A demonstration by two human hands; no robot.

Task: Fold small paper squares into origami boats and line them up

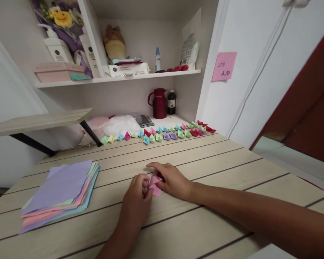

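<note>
Between my two hands, just above the slatted wooden table (pixel 194 223), is a small piece of pink folded paper (pixel 155 187). My left hand (pixel 137 196) pinches its left side between thumb and curled fingers. On the other side my right hand (pixel 172 180) grips it with the thumb and bent fingers, the index finger reaching out over the top. Part of the paper is hidden by the fingers. To the left lies a stack of coloured paper sheets (pixel 62 183), with a purple one on top.
Several small folded paper boats (pixel 173 135) stand in rows along the table's back edge. Behind them are a red jug (pixel 160 104), a dark bottle (pixel 171 102) and a white plastic bag (pixel 121 125). A small raised shelf (pixel 43 120) stands at the back left.
</note>
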